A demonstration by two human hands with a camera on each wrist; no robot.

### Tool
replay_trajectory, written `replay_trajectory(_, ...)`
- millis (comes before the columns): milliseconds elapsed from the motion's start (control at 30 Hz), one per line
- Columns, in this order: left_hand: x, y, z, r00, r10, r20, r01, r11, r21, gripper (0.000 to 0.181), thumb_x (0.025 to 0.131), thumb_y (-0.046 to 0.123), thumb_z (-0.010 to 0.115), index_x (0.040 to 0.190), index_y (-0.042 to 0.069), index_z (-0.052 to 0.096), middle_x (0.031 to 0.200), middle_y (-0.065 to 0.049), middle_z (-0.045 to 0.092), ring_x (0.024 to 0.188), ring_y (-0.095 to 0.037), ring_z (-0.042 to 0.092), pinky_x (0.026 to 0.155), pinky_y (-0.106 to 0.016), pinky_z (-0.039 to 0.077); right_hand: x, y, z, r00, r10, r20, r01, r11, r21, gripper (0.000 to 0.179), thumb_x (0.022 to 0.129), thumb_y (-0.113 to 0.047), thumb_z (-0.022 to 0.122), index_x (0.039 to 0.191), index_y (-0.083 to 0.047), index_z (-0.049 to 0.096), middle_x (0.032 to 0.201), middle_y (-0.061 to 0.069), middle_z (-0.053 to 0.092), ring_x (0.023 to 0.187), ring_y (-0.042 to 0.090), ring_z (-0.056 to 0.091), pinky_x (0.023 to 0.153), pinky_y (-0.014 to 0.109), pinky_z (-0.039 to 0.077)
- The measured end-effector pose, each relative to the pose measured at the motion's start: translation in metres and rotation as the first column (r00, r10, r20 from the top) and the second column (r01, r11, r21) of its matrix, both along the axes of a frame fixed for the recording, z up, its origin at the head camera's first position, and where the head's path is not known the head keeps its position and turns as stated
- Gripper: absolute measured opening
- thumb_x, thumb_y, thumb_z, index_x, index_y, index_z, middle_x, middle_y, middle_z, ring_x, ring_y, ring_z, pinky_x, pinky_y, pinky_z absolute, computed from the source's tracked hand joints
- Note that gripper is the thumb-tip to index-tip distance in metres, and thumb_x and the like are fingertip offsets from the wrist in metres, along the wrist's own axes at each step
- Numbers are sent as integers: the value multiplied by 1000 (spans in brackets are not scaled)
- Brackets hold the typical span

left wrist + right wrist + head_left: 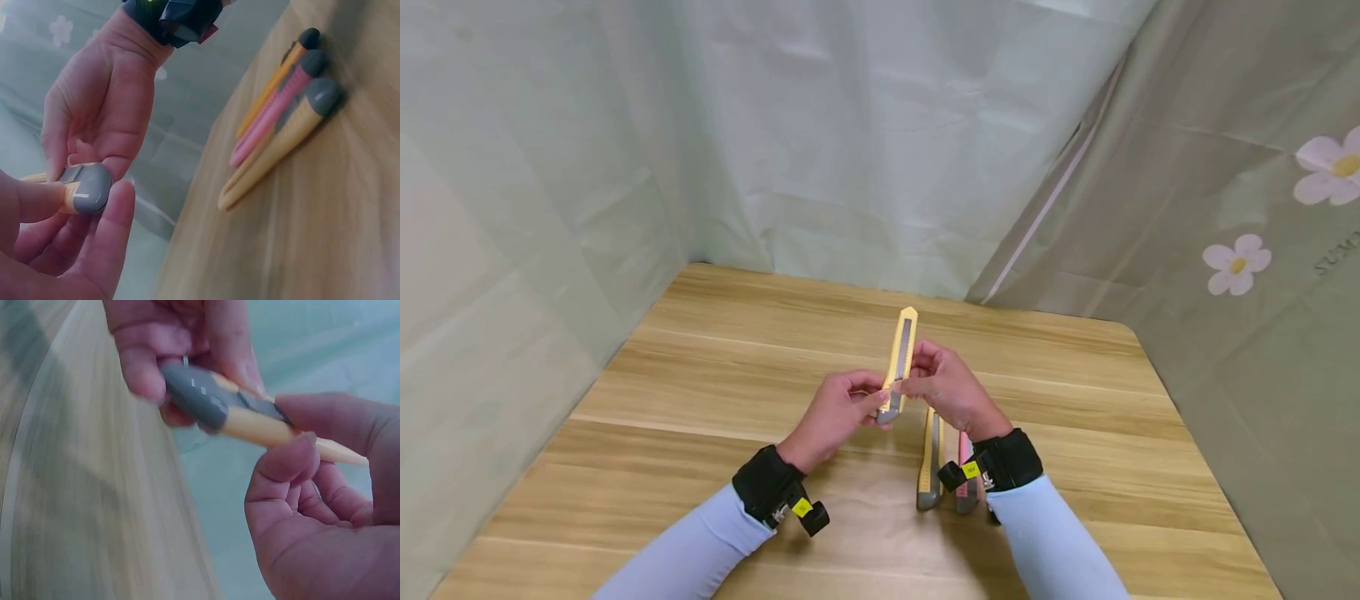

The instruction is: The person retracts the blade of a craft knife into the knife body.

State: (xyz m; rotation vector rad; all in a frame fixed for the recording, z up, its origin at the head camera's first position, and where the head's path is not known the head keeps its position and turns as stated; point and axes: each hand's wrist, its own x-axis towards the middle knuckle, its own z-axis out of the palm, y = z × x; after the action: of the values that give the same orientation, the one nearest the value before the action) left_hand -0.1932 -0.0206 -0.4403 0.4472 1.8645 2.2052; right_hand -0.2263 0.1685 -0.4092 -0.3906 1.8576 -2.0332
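Observation:
Both hands hold one yellow utility knife (904, 346) with a grey end, raised over the wooden table and tilted with its pointed yellow tip up. My left hand (838, 414) pinches it near the grey end (94, 189) between thumb and fingers. Higher on the body, my right hand (951, 387) grips it, thumb by the dark slider (259, 405). No blade shows beyond the tip. Below the right wrist lie a second yellow utility knife (929, 467) and a pink one (275, 109), side by side. An orange one (275, 81) beyond them is mostly hidden in the head view.
The wood-grain table (715, 333) has pale curtains (865, 150) behind it and at its sides. A flowered curtain (1247, 208) hangs along the right edge. Each wrist wears a black band (769, 487) with a small camera.

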Motion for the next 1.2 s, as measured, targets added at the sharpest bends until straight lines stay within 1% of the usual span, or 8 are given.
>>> replay_trajectory(200,4,-2,-11,998,-45,37,47,996,-79,19,94,2,57,110,-9,58,99,-22,61,80,-31,63,67,-50,56,-4,5,-10,1000,-13,23,9,988,155,32,79,-1,75,105,4,57,91,18,59,70,22,55,60,28,51)
replay_trajectory(433,11,-1,-18,997,-61,46,70,971,-230,16,93,7,61,104,-4,61,84,-11,65,66,-29,63,64,-51,56,-13,15,-18,996,-7,84,-15,966,260,32,80,-11,76,105,0,60,86,14,62,69,23,58,75,48,53)
replay_trajectory(600,15,0,-24,993,-97,63,111,955,-275,12,92,6,61,100,-3,63,79,-10,64,61,-28,62,61,-48,57,-21,22,-23,996,-27,86,6,972,236,24,88,-16,69,98,3,59,79,13,60,66,21,56,65,35,55)
replay_trajectory(767,20,0,-28,981,-133,142,165,954,-250,10,92,2,60,98,-6,62,79,-13,64,60,-31,62,61,-47,57,-28,26,-30,995,-28,91,2,960,279,23,89,-17,68,98,3,60,80,15,61,66,21,57,64,33,56)
replay_trajectory(867,22,-2,-29,966,-171,196,215,950,-227,9,92,1,60,95,-8,61,78,-16,64,61,-33,63,61,-45,57,-32,27,-34,998,-10,58,-12,925,379,23,88,-20,70,96,-1,63,80,17,62,66,23,58,63,35,56)
replay_trajectory(967,23,-2,-32,951,-209,227,261,936,-234,9,92,1,59,93,-8,61,76,-17,64,62,-33,64,59,-43,58,-34,29,-36,999,32,-3,-26,863,505,21,87,-26,70,91,-6,66,75,15,61,64,26,57,57,34,53)
replay_trajectory(1067,23,-3,-33,942,-238,238,302,909,-288,8,92,2,61,88,-6,62,72,-18,63,61,-31,64,57,-41,58,-36,30,-34,996,82,-31,-47,799,599,20,86,-29,72,85,-9,69,67,11,56,58,26,51,50,31,45)
replay_trajectory(1200,23,-1,-32,929,-269,253,350,859,-374,12,90,3,63,81,-5,62,65,-19,62,57,-31,64,54,-41,58,-38,30,-33,991,131,-1,-96,732,675,22,84,-31,73,80,-9,70,58,2,44,51,21,42,44,26,32)
